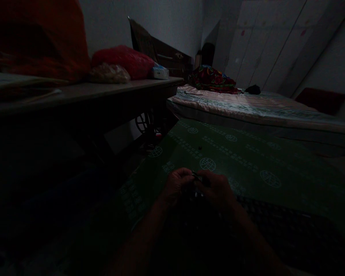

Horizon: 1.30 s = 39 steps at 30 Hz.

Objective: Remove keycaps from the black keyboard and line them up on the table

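The picture is very dark. My left hand (177, 183) and my right hand (215, 188) meet fingertip to fingertip above a green printed board (241, 161). Between them is a small dark piece with a shiny edge (196, 175); its kind is too dim to make out. Both hands have their fingers closed in a pinch around it. Below and to the right lies a black keyboard (293, 226), partly hidden by my right forearm. A tiny dark bit (200, 148) rests on the board beyond my fingers.
At the left stands a table (117, 89) bearing a red bag (123, 61), a clear bag (109, 73), a tissue pack (160, 71) and a large orange bag (54, 38). A bed (247, 105) with a patterned blanket (212, 78) is behind the board. Wardrobe doors (253, 46) line the back.
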Each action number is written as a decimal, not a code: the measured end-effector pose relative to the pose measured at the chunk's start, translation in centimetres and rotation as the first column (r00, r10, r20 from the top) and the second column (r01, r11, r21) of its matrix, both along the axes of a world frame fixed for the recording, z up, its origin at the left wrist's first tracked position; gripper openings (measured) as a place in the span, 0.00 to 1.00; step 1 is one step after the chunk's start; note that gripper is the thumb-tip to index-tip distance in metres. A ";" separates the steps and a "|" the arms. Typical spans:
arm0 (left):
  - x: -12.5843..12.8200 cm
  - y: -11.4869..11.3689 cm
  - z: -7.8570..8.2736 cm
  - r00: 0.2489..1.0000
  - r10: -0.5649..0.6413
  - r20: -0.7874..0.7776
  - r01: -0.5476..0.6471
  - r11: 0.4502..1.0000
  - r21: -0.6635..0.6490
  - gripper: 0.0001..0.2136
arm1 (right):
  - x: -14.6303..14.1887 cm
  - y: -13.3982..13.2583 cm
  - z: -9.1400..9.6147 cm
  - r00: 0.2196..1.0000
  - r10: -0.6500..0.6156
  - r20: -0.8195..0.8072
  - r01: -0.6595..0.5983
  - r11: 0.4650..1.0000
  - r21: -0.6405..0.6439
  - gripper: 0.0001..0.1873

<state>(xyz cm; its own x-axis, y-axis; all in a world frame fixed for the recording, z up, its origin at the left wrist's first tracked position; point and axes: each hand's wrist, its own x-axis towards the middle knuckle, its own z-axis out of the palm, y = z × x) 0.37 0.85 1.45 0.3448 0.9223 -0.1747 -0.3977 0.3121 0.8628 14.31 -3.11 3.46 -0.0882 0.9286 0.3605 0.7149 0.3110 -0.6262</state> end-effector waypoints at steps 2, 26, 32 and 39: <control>0.0 0.0 0.0 1.000 0.003 0.002 -0.003 1.000 0.014 0.09 | -0.1 0.0 -0.2 1.000 0.003 0.007 -0.003 1.000 0.006 0.09; -1.0 -0.4 0.0 0.995 -0.097 -0.004 0.097 0.994 -0.050 0.10 | 0.2 0.4 -1.0 0.954 0.066 -0.292 -0.092 0.993 -0.078 0.10; -1.1 -0.3 -0.3 0.994 -0.106 0.034 0.107 0.993 -0.049 0.11 | 0.0 0.1 -0.7 0.956 0.075 -0.282 -0.099 0.992 -0.073 0.10; -1.0 -0.7 0.2 0.987 -0.114 0.110 0.120 0.992 -0.045 0.11 | -0.2 0.0 -0.6 0.931 0.039 -0.362 -0.091 0.988 -0.129 0.13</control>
